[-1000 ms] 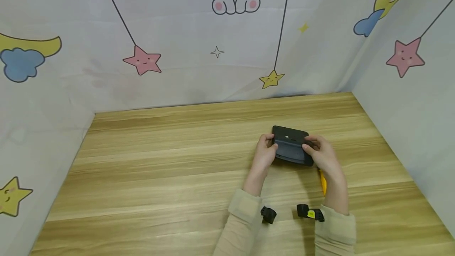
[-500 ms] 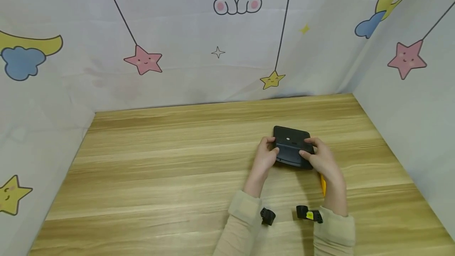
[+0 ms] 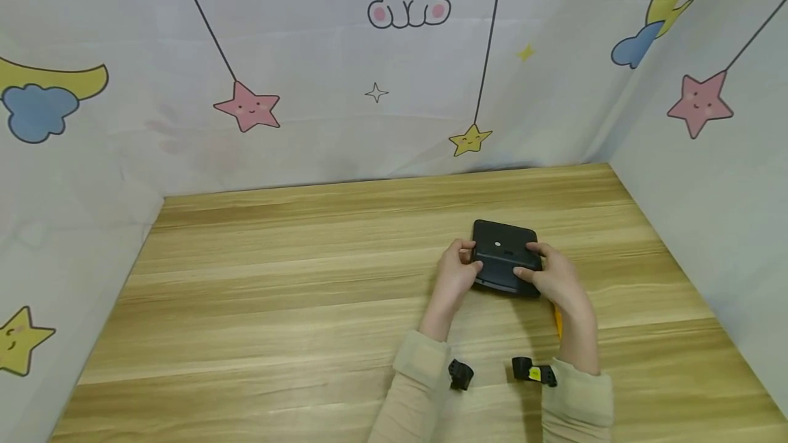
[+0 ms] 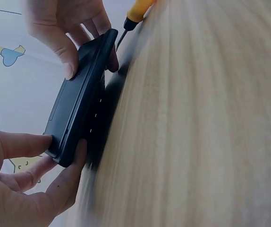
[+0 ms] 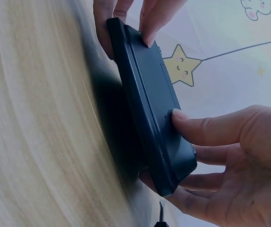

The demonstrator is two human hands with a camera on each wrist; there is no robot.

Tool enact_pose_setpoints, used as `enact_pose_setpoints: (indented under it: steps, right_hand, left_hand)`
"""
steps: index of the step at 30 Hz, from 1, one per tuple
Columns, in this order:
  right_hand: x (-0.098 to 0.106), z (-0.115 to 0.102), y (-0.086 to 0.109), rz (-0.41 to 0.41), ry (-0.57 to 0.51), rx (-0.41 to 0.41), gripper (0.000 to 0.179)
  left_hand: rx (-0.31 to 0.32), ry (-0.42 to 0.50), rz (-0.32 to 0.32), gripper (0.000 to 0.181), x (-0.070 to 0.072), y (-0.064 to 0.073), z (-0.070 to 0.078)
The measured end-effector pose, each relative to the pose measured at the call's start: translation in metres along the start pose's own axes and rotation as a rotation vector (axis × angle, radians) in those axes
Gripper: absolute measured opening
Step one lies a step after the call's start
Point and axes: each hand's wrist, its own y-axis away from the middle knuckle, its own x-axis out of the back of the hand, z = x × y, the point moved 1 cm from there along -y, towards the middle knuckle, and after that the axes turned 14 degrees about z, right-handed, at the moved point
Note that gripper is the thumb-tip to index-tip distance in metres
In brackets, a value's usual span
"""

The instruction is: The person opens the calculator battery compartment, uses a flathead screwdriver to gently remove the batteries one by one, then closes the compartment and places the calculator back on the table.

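A slip seemed the likeliest trouble: the black, flat, rectangular plastic device point(image 3: 505, 258) was between the hands, pinched at one end by the left hand point(image 3: 454, 277) and at the other by the right hand point(image 3: 557, 280), each thumb on its upper face and fingers curled beneath. Its casing looked smooth, so a slack thumb or one hand turning faster than the other could have twisted it loose and knocked it against the wood-grained table point(image 3: 277, 292) below. Its near edge was raised; whether the far edge touched, I could not tell.

The yellow-handled screwdriver with a thin metal shaft point(image 4: 139, 10) was the main obstacle. It lay just beside the right hand, tip towards those fingers, so setting the device down there could have scratched it or jabbed a finger. From above, the right forearm partly hid it. Nearer the person than the hands, two black plastic pieces point(image 3: 460, 374) jutted between the beige cuffs point(image 3: 423, 361) and might have bumped had the wrists closed in. Beyond the hands hung a white cloth printed with stars point(image 3: 320, 74).
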Motion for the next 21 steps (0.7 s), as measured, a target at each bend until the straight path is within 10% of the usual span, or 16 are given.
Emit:
enact_pose_setpoints:
  steps: [21]
  right_hand:
    - [-0.0041, 0.0008, -0.0009, 0.022, 0.028, 0.029, 0.068]
  left_hand:
    - [-0.126, -0.188, 0.068, 0.034, -0.0039, 0.0011, -0.0078]
